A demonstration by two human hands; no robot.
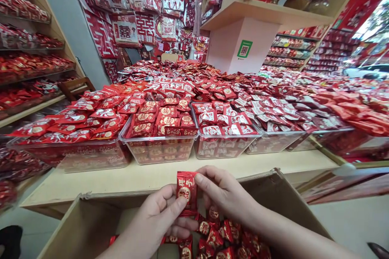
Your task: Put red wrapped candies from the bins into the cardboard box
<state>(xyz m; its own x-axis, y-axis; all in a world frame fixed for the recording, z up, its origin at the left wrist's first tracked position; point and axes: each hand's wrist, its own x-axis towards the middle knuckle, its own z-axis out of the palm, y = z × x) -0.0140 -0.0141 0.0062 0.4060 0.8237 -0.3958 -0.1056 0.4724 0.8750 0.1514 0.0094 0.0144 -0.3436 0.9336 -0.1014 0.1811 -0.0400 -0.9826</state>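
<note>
Over an open cardboard box [91,218], both hands grip one small red packet [186,188] with gold printing, held upright. My left hand [165,214] has its thumb on the packet's lower front, with the fingers behind and below it. My right hand [223,190] pinches the packet's upper right edge between thumb and fingers. Inside the box, beneath the hands, lie several similar red packets [214,236]. Just beyond the box, a clear plastic bin [158,151] holds rows of red packets with gold circles.
Other clear bins of red and white packets, one of them a bin [225,149] right of centre, line the pale wooden counter [146,174]. Shelves of packets [30,44] stand at the left. A pillar [237,44] rises behind the heaped packets. The box's raised flaps surround my forearms.
</note>
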